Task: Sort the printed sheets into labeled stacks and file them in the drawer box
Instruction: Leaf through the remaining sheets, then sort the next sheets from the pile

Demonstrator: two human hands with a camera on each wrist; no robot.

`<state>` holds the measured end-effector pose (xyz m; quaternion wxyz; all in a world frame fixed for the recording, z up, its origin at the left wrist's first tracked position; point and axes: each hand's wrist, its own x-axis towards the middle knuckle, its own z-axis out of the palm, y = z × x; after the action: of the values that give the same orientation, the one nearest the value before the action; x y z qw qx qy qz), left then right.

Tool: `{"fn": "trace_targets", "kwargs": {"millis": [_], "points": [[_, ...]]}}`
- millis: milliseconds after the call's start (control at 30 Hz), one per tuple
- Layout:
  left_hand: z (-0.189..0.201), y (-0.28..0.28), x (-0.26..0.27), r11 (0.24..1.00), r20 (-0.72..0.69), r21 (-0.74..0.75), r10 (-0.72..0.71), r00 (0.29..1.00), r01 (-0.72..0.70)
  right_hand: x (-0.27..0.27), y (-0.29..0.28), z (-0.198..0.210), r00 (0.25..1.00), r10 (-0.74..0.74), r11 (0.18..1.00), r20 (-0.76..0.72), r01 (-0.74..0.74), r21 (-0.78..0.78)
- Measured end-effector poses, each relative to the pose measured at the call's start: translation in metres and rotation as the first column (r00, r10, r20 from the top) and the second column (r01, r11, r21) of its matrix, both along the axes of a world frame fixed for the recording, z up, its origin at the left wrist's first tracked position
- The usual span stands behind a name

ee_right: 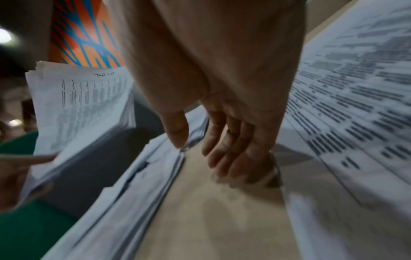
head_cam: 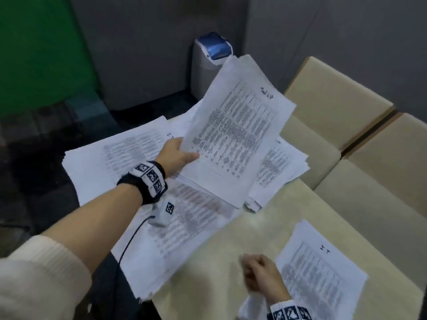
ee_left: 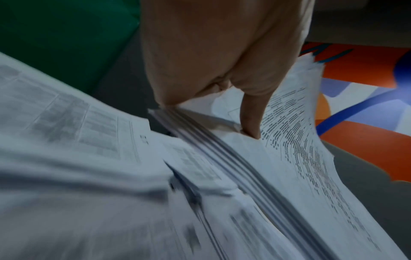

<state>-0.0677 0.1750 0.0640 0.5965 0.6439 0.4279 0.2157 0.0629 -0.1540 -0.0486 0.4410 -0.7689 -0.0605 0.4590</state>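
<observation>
My left hand (head_cam: 184, 154) grips a thick stack of printed sheets (head_cam: 235, 130) by its near left edge and holds it tilted above the table. The top sheet has a handwritten label at its far corner. In the left wrist view the thumb (ee_left: 251, 123) presses on the top page of this stack (ee_left: 289, 158). My right hand (head_cam: 257, 271) hovers low over the beige table (head_cam: 231, 245) with its fingers loosely curled and holding nothing. Just right of it lies a sheet labelled "IT" (head_cam: 323, 276). The right wrist view shows those relaxed fingers (ee_right: 224, 144) above the bare table (ee_right: 211, 219).
More paper stacks lie spread on the table: one at the far left (head_cam: 111, 158), one under my left forearm (head_cam: 184, 232), one to the right (head_cam: 279, 167). Two beige boxes (head_cam: 335, 100) (head_cam: 381, 172) stand along the right. A grey bin with a blue lid (head_cam: 210, 63) is on the floor beyond.
</observation>
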Motion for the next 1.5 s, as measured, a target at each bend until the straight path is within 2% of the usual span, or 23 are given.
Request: {"fn": "trace_targets", "kwargs": {"millis": [67, 133, 233, 333, 467, 533, 600, 667, 733, 767, 833, 933, 1000, 1067, 1133, 1233, 1300, 1367, 1433, 1500], "points": [[-0.003, 0.054, 0.012, 0.999, -0.055, 0.048, -0.009, 0.998, 0.012, -0.006, 0.007, -0.013, 0.993, 0.081, 0.99, 0.084, -0.07, -0.121], [-0.009, 0.106, 0.031, 0.995, -0.102, 0.091, -0.021, 0.995, 0.03, -0.014, 0.019, -0.017, 0.983, 0.113, 0.975, 0.146, -0.082, -0.205], [-0.021, 0.168, 0.059, 0.989, -0.194, 0.129, -0.04, 0.98, 0.066, -0.021, 0.031, -0.01, 0.972, 0.116, 0.97, 0.203, -0.067, -0.235], [-0.037, 0.214, 0.088, 0.965, -0.321, 0.194, -0.105, 0.941, 0.174, -0.019, 0.036, -0.007, 0.971, 0.092, 0.969, 0.222, -0.036, -0.245], [-0.062, 0.244, 0.128, 0.829, -0.594, 0.408, -0.077, 0.801, 0.382, -0.018, 0.041, -0.004, 0.975, 0.078, 0.96, 0.207, -0.017, -0.278], [-0.076, 0.246, 0.142, 0.783, -0.666, 0.445, -0.036, 0.745, 0.435, -0.019, 0.04, -0.006, 0.979, 0.054, 0.953, 0.199, 0.009, -0.302], [-0.089, 0.242, 0.152, 0.78, -0.702, 0.458, 0.024, 0.712, 0.425, -0.021, 0.034, -0.014, 0.983, 0.03, 0.944, 0.183, 0.032, -0.327], [-0.097, 0.233, 0.159, 0.8, -0.679, 0.503, 0.13, 0.723, 0.328, -0.024, 0.031, -0.016, 0.986, 0.036, 0.939, 0.164, 0.023, -0.344], [-0.091, 0.218, 0.164, 0.804, -0.55, 0.567, 0.207, 0.809, 0.18, -0.026, 0.033, -0.015, 0.987, 0.03, 0.936, 0.156, 0.027, -0.351], [-0.084, 0.207, 0.169, 0.8, -0.466, 0.586, 0.2, 0.862, 0.131, -0.026, 0.035, -0.014, 0.985, 0.025, 0.941, 0.17, 0.034, -0.337], [-0.066, 0.175, 0.177, 0.801, -0.303, 0.589, 0.093, 0.948, 0.11, -0.027, 0.037, -0.013, 0.984, -0.01, 0.945, 0.179, 0.068, -0.321], [-0.038, 0.105, 0.186, 0.818, -0.127, 0.546, -0.131, 0.983, 0.179, -0.027, 0.036, -0.011, 0.989, 0.005, 0.957, 0.149, 0.038, -0.288], [-0.027, 0.053, 0.187, 0.836, -0.075, 0.474, -0.274, 0.959, 0.276, -0.022, 0.037, 0.002, 0.998, -0.04, 0.972, 0.055, 0.052, -0.227], [-0.024, 0.0, 0.186, 0.814, -0.089, 0.428, -0.396, 0.914, 0.394, -0.014, 0.031, 0.02, 0.983, -0.184, 0.973, 0.001, 0.182, -0.143], [-0.029, -0.053, 0.181, 0.765, -0.178, 0.372, -0.497, 0.849, 0.526, 0.001, 0.01, 0.03, 0.942, -0.322, 0.94, 0.098, 0.33, -0.086], [-0.049, -0.127, 0.167, 0.676, -0.393, 0.242, -0.588, 0.707, 0.696, 0.027, -0.038, 0.038, 0.883, -0.345, 0.915, 0.317, 0.392, -0.096], [-0.067, -0.169, 0.155, 0.633, -0.505, 0.152, -0.61, 0.61, 0.759, 0.043, -0.076, 0.04, 0.845, -0.326, 0.884, 0.423, 0.431, -0.18], [-0.083, -0.207, 0.145, 0.629, -0.589, 0.091, -0.591, 0.551, 0.772, 0.056, -0.114, 0.036, 0.798, -0.246, 0.799, 0.551, 0.488, -0.35], [-0.094, -0.237, 0.136, 0.67, -0.64, 0.053, -0.546, 0.541, 0.74, 0.067, -0.145, 0.027, 0.785, -0.243, 0.731, 0.57, 0.535, -0.424], [-0.099, -0.26, 0.131, 0.712, -0.664, 0.056, -0.497, 0.559, 0.699, 0.074, -0.162, 0.016, 0.807, -0.31, 0.736, 0.503, 0.538, -0.41]]}}
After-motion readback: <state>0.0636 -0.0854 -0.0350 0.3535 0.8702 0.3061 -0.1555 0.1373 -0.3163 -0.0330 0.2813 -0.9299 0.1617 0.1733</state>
